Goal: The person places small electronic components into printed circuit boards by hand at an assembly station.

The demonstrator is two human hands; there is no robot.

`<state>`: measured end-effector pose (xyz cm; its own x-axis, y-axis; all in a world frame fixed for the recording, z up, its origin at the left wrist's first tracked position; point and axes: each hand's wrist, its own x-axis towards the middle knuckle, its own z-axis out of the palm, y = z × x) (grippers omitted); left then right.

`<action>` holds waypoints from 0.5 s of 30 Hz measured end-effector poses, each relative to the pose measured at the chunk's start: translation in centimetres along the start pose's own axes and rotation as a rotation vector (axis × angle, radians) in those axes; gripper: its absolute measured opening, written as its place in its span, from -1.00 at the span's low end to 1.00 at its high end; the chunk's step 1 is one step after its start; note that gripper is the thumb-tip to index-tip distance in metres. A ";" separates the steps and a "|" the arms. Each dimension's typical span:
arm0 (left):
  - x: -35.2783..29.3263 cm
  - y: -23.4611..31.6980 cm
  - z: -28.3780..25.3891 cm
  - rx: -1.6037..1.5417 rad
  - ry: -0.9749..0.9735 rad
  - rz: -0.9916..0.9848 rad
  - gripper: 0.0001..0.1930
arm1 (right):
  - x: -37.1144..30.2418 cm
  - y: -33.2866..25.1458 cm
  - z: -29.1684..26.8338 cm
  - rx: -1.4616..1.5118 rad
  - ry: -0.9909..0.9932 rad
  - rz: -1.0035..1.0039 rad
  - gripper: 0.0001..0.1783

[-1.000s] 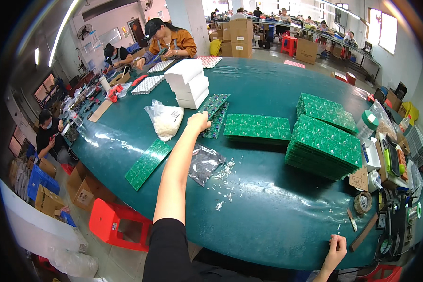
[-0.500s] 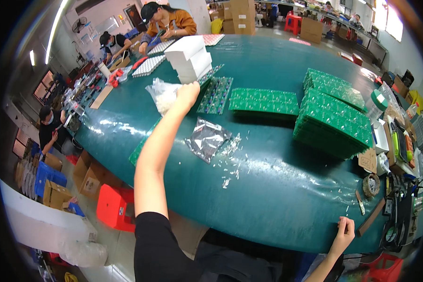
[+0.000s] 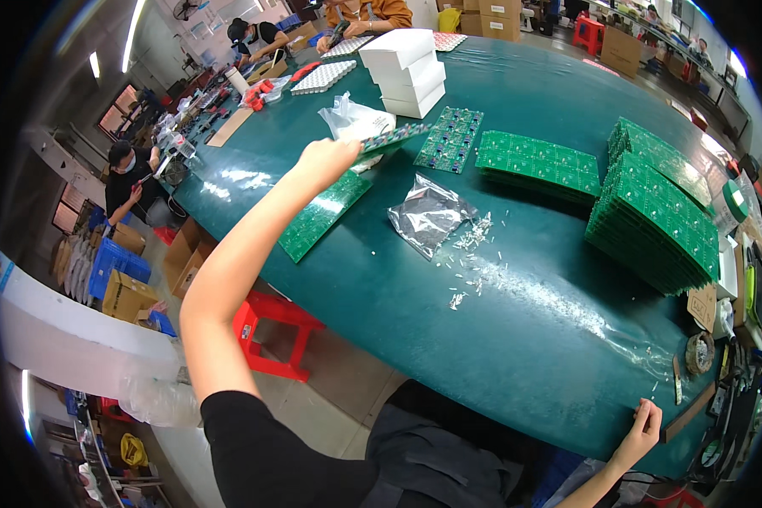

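Note:
My left hand [image 3: 328, 162] is closed on the edge of a populated circuit board [image 3: 400, 137], held tilted above the table. Below it lies a green circuit board [image 3: 323, 218], partly covered by my hand and arm. Another populated circuit board [image 3: 450, 140] rests flat to the right of the held one. At the table's near right edge, my right hand [image 3: 639, 436] has its fingers curled together; what they hold, if anything, is too small to make out. A tiny white piece [image 3: 654, 390] lies just beyond those fingertips.
A silvery-dark plastic bag [image 3: 430, 216] lies mid-table beside scattered small white pieces [image 3: 476, 233]. Stacks of green boards [image 3: 656, 229] stand at the right, white boxes [image 3: 406, 72] at the back. A red stool [image 3: 271, 334] stands by the near left edge. Co-workers sit beyond.
My left hand has lifted the populated board and carried it left, over the green board lying there. The view has turned, shifting the table's things rightward. My right hand stays near the edge.

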<state>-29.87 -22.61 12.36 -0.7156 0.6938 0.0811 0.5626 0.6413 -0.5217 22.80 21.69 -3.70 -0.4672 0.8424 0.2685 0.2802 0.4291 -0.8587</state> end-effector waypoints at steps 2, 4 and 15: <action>-3.3 -1.0 1.4 0.046 0.018 0.044 -0.83 | -0.1 0.0 0.0 0.000 -0.001 -0.011 -0.78; -6.8 -1.0 3.6 0.089 0.120 0.098 -0.82 | -0.1 0.1 -0.1 0.014 -0.022 -0.021 -0.79; -15.3 2.2 6.8 -0.052 0.082 -0.202 -0.87 | 0.1 0.1 0.0 0.019 -0.047 -0.026 -0.81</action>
<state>-20.49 -34.10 4.20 -0.7810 0.5728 0.2491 0.4335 0.7842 -0.4439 22.81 21.78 -3.72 -0.5132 0.8145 0.2704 0.2520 0.4443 -0.8597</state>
